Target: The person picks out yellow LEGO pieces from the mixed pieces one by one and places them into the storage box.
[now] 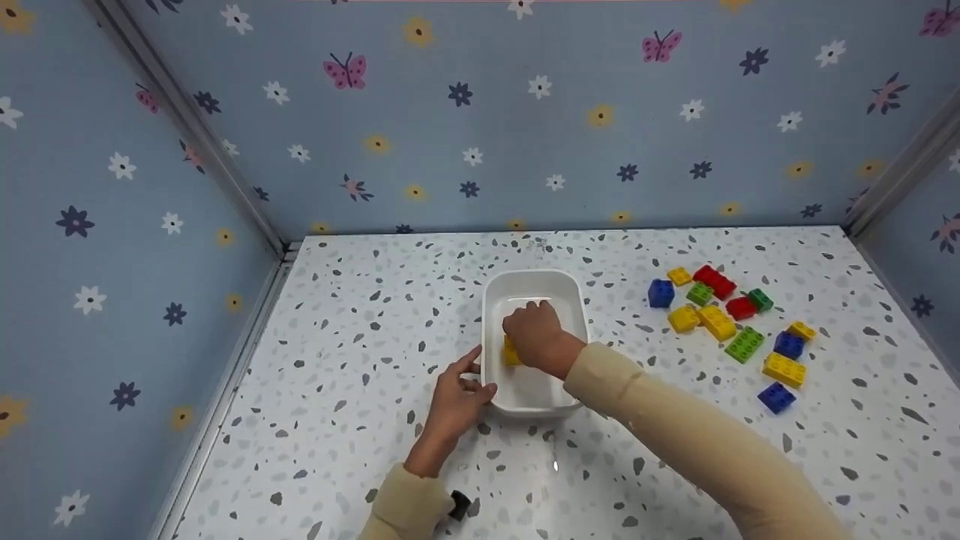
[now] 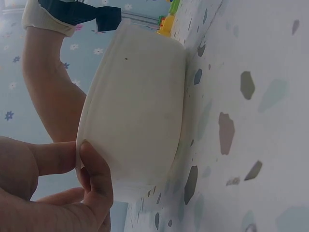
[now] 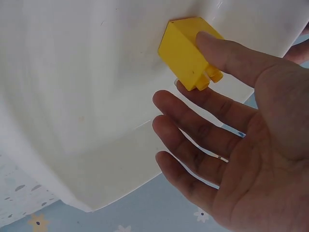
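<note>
A white plastic tub stands on the speckled table. My left hand grips its left rim; in the left wrist view, the rim runs between the thumb and fingers. My right hand reaches down inside the tub. Its thumb and index finger pinch a yellow building block, studs toward the palm, while the other fingers are spread apart. The block's far end is right at the tub's white inner surface. From the head view, the hand covers part of this block.
Several loose building blocks lie right of the tub, among them a blue block, a red block, a green block and a yellow block. Flower-patterned panels stand behind and beside the table.
</note>
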`<state>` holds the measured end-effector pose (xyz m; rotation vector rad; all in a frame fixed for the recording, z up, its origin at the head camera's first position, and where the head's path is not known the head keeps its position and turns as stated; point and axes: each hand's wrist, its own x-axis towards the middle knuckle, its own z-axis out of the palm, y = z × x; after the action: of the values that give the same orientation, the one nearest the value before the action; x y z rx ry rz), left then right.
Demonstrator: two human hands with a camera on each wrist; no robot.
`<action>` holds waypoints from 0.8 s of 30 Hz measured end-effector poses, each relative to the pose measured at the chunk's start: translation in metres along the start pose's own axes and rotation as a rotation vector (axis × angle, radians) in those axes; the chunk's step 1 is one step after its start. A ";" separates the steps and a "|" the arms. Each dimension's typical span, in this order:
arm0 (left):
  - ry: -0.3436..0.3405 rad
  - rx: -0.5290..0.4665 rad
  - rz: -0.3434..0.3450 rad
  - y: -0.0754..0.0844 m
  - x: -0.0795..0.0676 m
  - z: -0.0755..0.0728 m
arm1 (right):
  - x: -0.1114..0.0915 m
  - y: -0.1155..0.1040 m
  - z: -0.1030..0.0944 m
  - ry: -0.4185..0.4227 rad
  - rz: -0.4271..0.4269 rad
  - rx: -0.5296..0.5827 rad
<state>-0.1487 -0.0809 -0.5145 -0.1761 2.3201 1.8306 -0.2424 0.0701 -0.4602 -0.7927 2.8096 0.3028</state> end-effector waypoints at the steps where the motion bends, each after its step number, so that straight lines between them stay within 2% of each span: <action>1: -0.001 -0.002 0.001 0.000 0.000 0.000 | 0.000 0.000 0.001 -0.001 0.000 -0.002; 7: -0.013 -0.023 0.007 0.000 -0.001 0.001 | -0.002 0.002 -0.002 -0.010 0.005 0.023; 14: -0.006 -0.022 -0.009 0.001 0.000 0.001 | -0.009 0.016 -0.011 0.021 0.008 0.115; 19: 0.003 -0.017 -0.033 0.001 0.001 0.002 | -0.017 0.030 -0.012 0.087 0.019 0.176; 24: 0.013 0.000 -0.040 0.001 0.001 0.002 | -0.028 0.045 -0.010 0.192 0.045 0.251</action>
<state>-0.1500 -0.0783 -0.5143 -0.2334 2.3084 1.8165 -0.2443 0.1185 -0.4371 -0.7365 2.9650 -0.1252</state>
